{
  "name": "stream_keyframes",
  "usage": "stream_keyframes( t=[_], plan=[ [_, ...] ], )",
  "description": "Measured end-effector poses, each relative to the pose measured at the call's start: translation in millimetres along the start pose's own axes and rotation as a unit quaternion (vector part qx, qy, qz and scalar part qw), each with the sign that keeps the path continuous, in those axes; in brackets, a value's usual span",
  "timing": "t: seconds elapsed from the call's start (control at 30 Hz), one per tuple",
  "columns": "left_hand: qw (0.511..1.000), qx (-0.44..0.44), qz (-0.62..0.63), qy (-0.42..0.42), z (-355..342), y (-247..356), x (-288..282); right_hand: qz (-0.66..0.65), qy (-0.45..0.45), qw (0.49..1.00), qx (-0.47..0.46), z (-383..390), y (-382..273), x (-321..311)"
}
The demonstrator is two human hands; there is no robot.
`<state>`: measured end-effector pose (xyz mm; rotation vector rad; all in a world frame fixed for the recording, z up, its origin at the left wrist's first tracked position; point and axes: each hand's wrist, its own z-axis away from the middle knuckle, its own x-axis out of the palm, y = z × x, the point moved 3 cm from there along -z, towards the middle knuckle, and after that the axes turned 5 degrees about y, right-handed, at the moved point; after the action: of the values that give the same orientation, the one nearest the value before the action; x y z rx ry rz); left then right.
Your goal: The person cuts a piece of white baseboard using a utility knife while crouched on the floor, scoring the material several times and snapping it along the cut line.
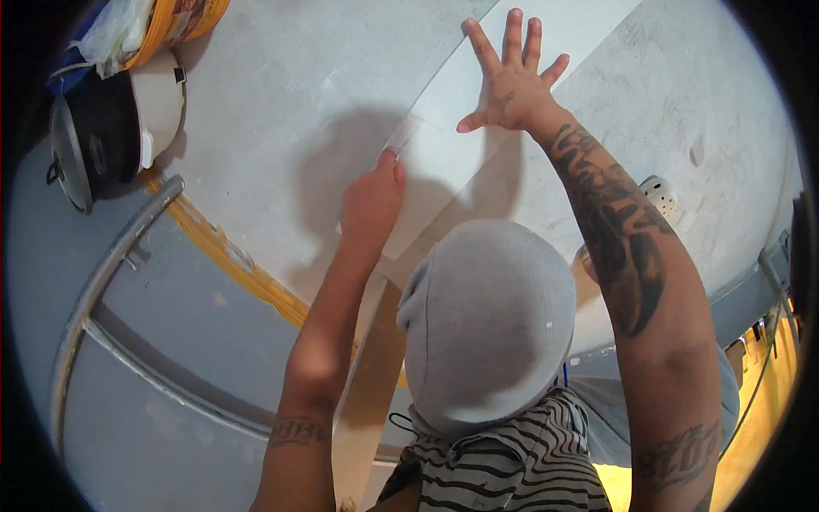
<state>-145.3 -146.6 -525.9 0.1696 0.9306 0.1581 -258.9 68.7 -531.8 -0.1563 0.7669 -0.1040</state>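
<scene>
My left hand (373,203) is closed around a flat, pale tool (406,132) with a thin translucent blade; its exact kind is hard to make out. The blade lies along the left edge of a long white strip (461,166), which runs diagonally over the pale grey surface (273,85). Higher up and to the right, my right hand (516,94) rests palm down on the same strip, fingers spread wide and holding nothing. Both hands cast shadows there. A grey knit cap (490,324) and a striped shirt (512,461) show between my forearms and hide what lies below.
A metal rail (111,256) curves along the left, beside a yellow-orange band (230,256). At the upper left stand a black pot-like container with a lid (98,136) and a yellow bucket (183,26). A perforated white clog (659,196) shows behind my right forearm.
</scene>
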Motion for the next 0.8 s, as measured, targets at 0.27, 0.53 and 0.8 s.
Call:
stream_keyframes(
  t=[0.27,0.53,0.8],
  plan=[
    [0.999,-0.019,-0.017,-0.025,12,-17,2,0.001,0.143,0.989,-0.027,-7,0,23],
    [0.999,-0.034,0.006,-0.03,11,-23,9,0.012,0.144,0.989,-0.018,-2,4,21],
    [0.999,-0.028,0.0,-0.032,0,-33,-101,0.023,0.126,0.991,-0.046,-4,-1,0]
  ],
)
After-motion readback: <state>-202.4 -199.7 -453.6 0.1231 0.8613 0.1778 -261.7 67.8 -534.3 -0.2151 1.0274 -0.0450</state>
